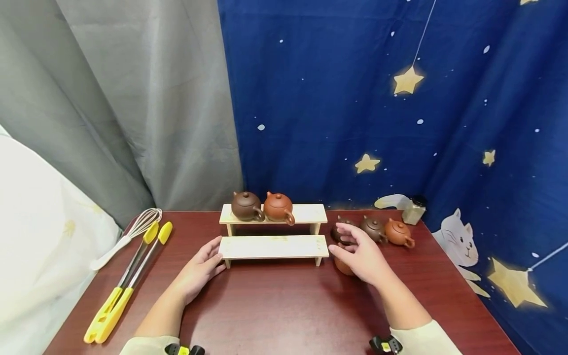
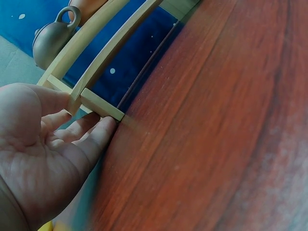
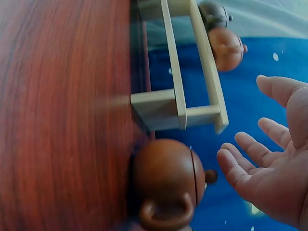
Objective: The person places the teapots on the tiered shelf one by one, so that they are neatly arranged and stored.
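A light wooden two-step stand (image 1: 275, 248) stands mid-table. On its upper step sit a dark brown teapot (image 1: 245, 207) and an orange-brown teapot (image 1: 277, 208). At the stand's left end my left hand (image 1: 197, 273) touches it, thumb at the lower board's end and fingers along the outer side of the leg (image 2: 102, 105). My right hand (image 1: 366, 259) holds nothing; its fingers are spread beyond the stand's right end. In the right wrist view it is apart from an orange-brown teapot (image 3: 166, 173) on the table. A dark teapot (image 1: 337, 235) is partly hidden behind those fingers.
Farther right are another dark teapot (image 1: 372, 228), an orange-brown teapot (image 1: 398, 232) and a black-lidded jar (image 1: 414, 211). On the left lie yellow-handled tongs (image 1: 128, 286) and a white whisk (image 1: 130, 236). Grey and blue curtains (image 1: 310, 98) hang behind the table.
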The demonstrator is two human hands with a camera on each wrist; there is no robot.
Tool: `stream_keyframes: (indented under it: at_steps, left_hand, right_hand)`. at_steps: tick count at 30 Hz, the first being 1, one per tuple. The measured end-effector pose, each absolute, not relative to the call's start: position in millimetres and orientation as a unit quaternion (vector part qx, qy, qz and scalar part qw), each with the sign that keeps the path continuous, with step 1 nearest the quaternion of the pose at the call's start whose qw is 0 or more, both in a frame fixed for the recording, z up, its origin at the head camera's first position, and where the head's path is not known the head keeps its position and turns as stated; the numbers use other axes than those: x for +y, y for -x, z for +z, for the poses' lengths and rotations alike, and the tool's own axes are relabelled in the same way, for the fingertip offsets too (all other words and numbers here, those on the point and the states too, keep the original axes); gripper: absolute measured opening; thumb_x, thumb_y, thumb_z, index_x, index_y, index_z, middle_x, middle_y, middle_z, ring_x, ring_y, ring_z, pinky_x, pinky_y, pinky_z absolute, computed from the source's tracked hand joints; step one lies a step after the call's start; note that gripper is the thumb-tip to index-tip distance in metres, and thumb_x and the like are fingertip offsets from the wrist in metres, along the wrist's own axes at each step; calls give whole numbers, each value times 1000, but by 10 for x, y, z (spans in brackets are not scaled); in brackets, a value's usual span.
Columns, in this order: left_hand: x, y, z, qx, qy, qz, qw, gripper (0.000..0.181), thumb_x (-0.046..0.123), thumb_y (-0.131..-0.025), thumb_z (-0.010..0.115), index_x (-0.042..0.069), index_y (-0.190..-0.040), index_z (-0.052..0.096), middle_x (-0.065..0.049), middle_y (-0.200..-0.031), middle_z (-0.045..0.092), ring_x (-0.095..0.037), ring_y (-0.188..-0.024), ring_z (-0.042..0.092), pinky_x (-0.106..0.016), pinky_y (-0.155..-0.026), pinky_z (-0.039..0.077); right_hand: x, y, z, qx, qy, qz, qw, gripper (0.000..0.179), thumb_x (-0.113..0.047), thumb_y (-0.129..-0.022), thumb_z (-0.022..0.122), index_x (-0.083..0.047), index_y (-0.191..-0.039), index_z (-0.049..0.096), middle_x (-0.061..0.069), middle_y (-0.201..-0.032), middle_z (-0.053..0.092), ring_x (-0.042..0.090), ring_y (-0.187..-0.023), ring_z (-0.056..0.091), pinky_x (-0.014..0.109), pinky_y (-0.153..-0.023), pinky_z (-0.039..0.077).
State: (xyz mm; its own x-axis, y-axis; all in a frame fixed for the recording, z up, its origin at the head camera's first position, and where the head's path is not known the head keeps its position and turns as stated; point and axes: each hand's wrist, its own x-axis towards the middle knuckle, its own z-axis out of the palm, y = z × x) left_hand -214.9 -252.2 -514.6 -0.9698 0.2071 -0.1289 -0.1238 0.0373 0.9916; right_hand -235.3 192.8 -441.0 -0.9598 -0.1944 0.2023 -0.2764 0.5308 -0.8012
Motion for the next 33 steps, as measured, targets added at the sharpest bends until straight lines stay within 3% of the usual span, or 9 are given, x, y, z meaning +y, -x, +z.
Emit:
stream_keyframes:
  at_steps: [6,14,26,31,33]
  left_hand:
    - [-2524,2161,-5144,708,-33,695,118,65,18,-117,44,15,-173,12,-14,-178,23,-6,-146,44,-36,-120,50]
    - [-2520,2170,-5126,709,-32,695,118,65,18,-117,44,15,-173,12,-14,-178,23,-4,-144,45,-35,-120,50]
    - [-2529,2148,-5119,710,-26,693,120,66,19,-117,45,15,-173,11,-14,-178,23,-5,-145,44,-40,-123,48]
    - [-2535,2148,-5147,707,-27,696,122,67,20,-116,46,16,-173,11,-14,-178,22,3,-140,47,-39,-122,48]
    - [-2537,2148,-5153,707,-26,696,123,67,20,-116,46,16,-173,11,-14,-179,21,0,-143,45,-38,-122,49]
  right_hand:
    - [2127,2345,-4475,-875,-106,470,44,65,-32,-97,82,-11,-153,56,19,-150,63,40,-135,63,53,-109,57]
    - [2307,2350,-4546,-880,-86,465,51,66,-28,-95,84,-8,-152,56,22,-144,66,39,-130,66,37,-102,60]
    - [2447,2352,-4647,-893,-61,446,-1,73,-39,-90,87,-12,-152,58,17,-149,64,35,-134,63,56,-112,53]
    - [2484,2381,-4744,-893,-78,444,-18,73,-35,-89,89,-7,-150,59,19,-147,65,35,-130,66,39,-101,59]
    - [2495,2397,-4791,-888,-81,452,-29,73,-32,-88,90,-6,-149,59,19,-147,64,34,-128,67,29,-93,59]
